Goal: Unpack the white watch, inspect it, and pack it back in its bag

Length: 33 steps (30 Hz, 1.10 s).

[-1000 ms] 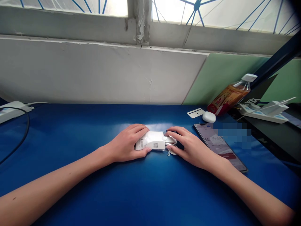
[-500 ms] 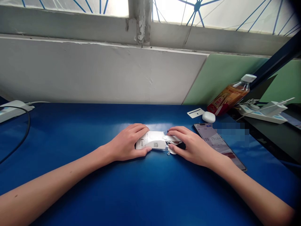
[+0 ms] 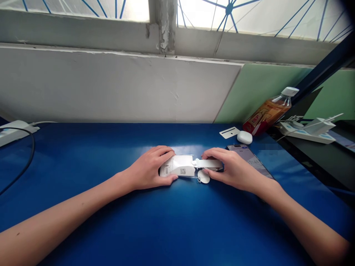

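Note:
A white card with a barcode and a QR code, in a clear plastic sleeve (image 3: 183, 164), lies on the blue table. My left hand (image 3: 155, 166) is closed around its left end, fingers along the far edge and thumb along the near one. From the sleeve's right end runs a white strap (image 3: 208, 163), joined by a small white fitting. My right hand (image 3: 226, 164) curls around this strap, fingers on the far side and thumb on the near side. A round white tag (image 3: 204, 177) lies just below the strap, near my right thumb.
Behind my right hand is a phone (image 3: 249, 159), partly covered by that arm. Farther back are a white earbud case (image 3: 244, 137), a white card (image 3: 229, 132) and a tilted drink bottle (image 3: 267, 112). Power strips (image 3: 307, 133) and a black cable (image 3: 31, 155) flank the table (image 3: 138, 229).
My right hand has shifted slightly right, uncovering more of the white strap and the round tag. The left hand keeps its hold on the sleeve. The view has shifted a little.

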Motion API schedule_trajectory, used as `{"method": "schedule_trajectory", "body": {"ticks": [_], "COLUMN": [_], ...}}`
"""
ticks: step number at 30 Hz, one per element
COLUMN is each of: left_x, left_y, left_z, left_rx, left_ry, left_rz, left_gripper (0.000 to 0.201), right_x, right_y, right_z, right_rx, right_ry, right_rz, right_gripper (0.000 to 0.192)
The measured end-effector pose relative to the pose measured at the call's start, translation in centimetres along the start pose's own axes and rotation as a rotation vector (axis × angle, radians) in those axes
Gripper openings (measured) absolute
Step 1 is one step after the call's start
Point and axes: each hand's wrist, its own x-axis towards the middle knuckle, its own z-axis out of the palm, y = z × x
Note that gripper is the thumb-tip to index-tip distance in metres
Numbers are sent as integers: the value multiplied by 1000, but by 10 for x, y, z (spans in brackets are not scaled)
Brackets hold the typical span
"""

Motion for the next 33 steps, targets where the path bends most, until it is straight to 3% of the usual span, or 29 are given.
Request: {"method": "schedule_trajectory", "body": {"ticks": [6, 12, 21, 23, 26, 30, 33], "left_x": [1, 1, 2, 0, -1, 1, 3], "left_y": [1, 5, 18, 18, 16, 17, 24], "left_z": [-1, -7, -17, -19, -22, -27, -27], "left_rx": [-19, -10, 80, 91, 93, 60, 45], "left_ry": [-19, -60, -126, -141, -150, 47, 250], "left_rz": [-28, -44, -48, -42, -74, -94, -7], "left_gripper": [54, 54, 52, 56, 78, 96, 91], "right_x": [-2, -1, 0, 0, 0, -2, -5], "right_y": [13, 18, 8, 6, 4, -3, -10], "right_z": [-6, -10, -18, -17, -13, -6, -5], "right_rx": [-151, -293, -191, -179, -154, -168, -213], "right_ry": [95, 325, 617, 650, 587, 437, 406], "right_rz": [-27, -127, -43, -40, -70, -96, -122], "right_gripper": [28, 35, 32, 32, 33, 35, 35]}}
